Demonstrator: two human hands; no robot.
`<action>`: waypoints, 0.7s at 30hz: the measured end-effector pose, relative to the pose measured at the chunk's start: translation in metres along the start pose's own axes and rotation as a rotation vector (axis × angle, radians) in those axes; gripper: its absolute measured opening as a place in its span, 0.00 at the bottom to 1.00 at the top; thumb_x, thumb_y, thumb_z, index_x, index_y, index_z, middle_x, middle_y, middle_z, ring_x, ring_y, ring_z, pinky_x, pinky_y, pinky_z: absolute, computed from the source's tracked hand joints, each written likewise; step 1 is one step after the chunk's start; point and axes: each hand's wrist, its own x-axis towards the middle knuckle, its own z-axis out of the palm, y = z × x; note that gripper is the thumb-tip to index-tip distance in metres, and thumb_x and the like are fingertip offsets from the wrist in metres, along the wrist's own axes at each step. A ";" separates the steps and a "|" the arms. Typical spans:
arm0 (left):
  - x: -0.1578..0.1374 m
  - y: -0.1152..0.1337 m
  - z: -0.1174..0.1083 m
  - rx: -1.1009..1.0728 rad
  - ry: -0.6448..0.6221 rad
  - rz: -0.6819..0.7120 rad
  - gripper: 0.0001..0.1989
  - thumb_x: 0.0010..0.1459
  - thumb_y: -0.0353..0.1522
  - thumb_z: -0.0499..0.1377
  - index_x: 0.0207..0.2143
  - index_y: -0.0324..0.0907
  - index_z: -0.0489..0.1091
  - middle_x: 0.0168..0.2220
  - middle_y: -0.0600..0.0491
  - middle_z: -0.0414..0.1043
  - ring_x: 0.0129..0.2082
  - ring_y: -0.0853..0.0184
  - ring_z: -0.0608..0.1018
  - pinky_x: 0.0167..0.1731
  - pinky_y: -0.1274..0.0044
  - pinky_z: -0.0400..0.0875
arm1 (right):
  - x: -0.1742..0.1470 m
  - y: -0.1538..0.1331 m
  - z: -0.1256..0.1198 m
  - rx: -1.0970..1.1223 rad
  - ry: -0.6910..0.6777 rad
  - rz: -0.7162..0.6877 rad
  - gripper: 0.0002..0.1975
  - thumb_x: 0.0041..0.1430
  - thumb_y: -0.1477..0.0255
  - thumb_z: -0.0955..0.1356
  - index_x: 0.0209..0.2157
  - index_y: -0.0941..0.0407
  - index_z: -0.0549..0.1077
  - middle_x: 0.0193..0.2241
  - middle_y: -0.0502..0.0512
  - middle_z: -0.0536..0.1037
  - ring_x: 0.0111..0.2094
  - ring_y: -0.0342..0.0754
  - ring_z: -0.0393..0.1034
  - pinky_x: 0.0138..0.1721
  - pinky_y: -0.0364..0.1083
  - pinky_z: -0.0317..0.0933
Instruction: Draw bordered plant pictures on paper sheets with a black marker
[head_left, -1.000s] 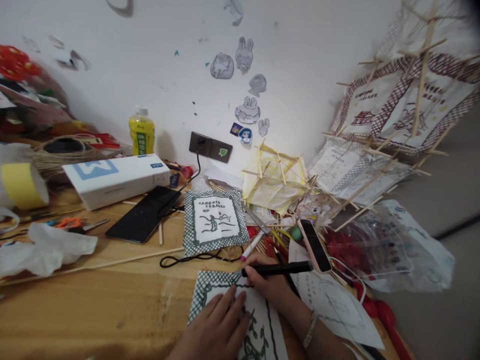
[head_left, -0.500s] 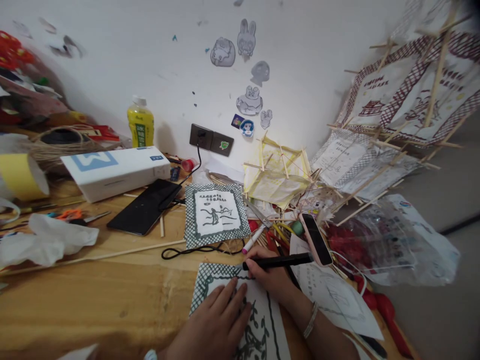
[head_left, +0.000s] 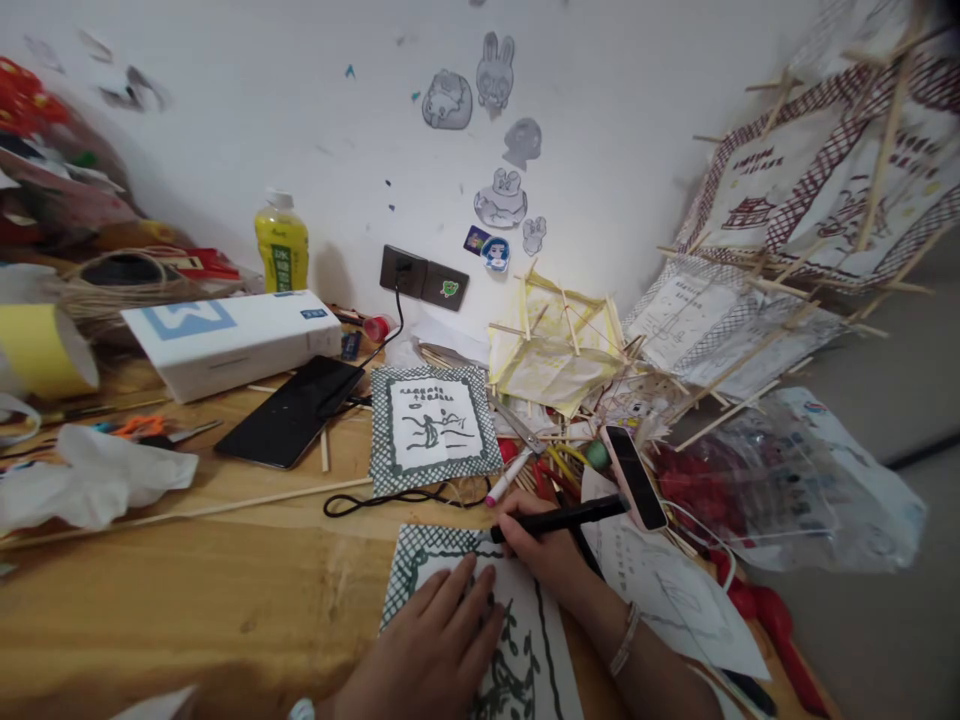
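Note:
My right hand [head_left: 541, 548] grips a black marker [head_left: 570, 519], its tip at the top border of a white sheet of paper [head_left: 534, 640]. Dark green crosshatching fills the sheet's upper left border, and a leafy plant drawing shows lower down. Flat on that sheet lies my left hand [head_left: 442, 635], fingers stretched out and holding nothing; it hides part of the drawing. Just beyond is a finished-looking card [head_left: 435, 425] with a green crosshatched frame, a landscape sketch and writing. A white pen with a pink end [head_left: 506, 478] rests above my right hand.
A black tablet [head_left: 289, 412], white box [head_left: 232, 340] and yellow bottle [head_left: 282, 240] stand left. Behind are a yellow paper lantern frame [head_left: 555, 345] and scissors [head_left: 519, 425]. A phone [head_left: 634, 478], another drawn sheet [head_left: 667, 585] and plastic bags [head_left: 795, 490] lie right. A black cable [head_left: 405, 497] crosses the table.
The marker and my right hand have shifted slightly to the right along the sheet's top border. My left hand stays in place on the paper.

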 end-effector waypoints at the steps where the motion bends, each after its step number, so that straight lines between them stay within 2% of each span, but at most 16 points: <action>1: 0.000 -0.001 0.003 -0.001 0.015 0.010 0.33 0.53 0.35 0.62 0.60 0.37 0.59 0.63 0.37 0.48 0.62 0.44 0.54 0.56 0.56 0.58 | 0.000 0.000 0.000 -0.008 0.003 0.000 0.08 0.57 0.71 0.63 0.25 0.55 0.67 0.18 0.45 0.66 0.21 0.42 0.60 0.24 0.41 0.55; 4: 0.000 -0.002 0.009 -0.003 0.050 0.034 0.34 0.52 0.36 0.63 0.60 0.37 0.59 0.64 0.37 0.48 0.63 0.44 0.53 0.57 0.56 0.58 | -0.001 0.000 -0.001 -0.039 0.004 -0.013 0.08 0.57 0.70 0.62 0.24 0.55 0.66 0.18 0.46 0.66 0.21 0.42 0.61 0.25 0.41 0.55; 7: -0.001 0.000 0.005 0.015 0.052 0.020 0.32 0.53 0.34 0.63 0.60 0.36 0.60 0.62 0.36 0.50 0.62 0.44 0.56 0.56 0.57 0.59 | 0.000 0.001 -0.001 -0.064 0.013 -0.023 0.09 0.57 0.69 0.62 0.24 0.55 0.65 0.19 0.46 0.65 0.21 0.42 0.60 0.25 0.41 0.55; 12: -0.001 0.002 -0.006 0.014 -0.013 0.016 0.33 0.53 0.35 0.63 0.60 0.36 0.59 0.63 0.36 0.48 0.61 0.43 0.55 0.56 0.57 0.60 | -0.001 0.000 -0.001 -0.066 0.039 -0.002 0.10 0.56 0.70 0.62 0.22 0.55 0.65 0.18 0.46 0.64 0.21 0.42 0.59 0.24 0.41 0.54; 17: -0.001 0.004 -0.015 0.018 -0.021 0.015 0.25 0.59 0.30 0.55 0.59 0.35 0.60 0.62 0.37 0.50 0.61 0.46 0.56 0.55 0.58 0.62 | -0.004 0.001 0.000 0.007 0.059 0.061 0.12 0.57 0.67 0.63 0.22 0.55 0.65 0.16 0.45 0.64 0.19 0.41 0.59 0.21 0.40 0.53; 21: -0.001 0.006 -0.020 0.041 -0.047 -0.001 0.30 0.56 0.34 0.60 0.60 0.35 0.60 0.62 0.36 0.49 0.61 0.44 0.56 0.55 0.57 0.61 | -0.003 0.004 0.001 0.050 0.078 0.083 0.11 0.59 0.66 0.63 0.25 0.55 0.66 0.16 0.45 0.66 0.18 0.40 0.58 0.20 0.40 0.53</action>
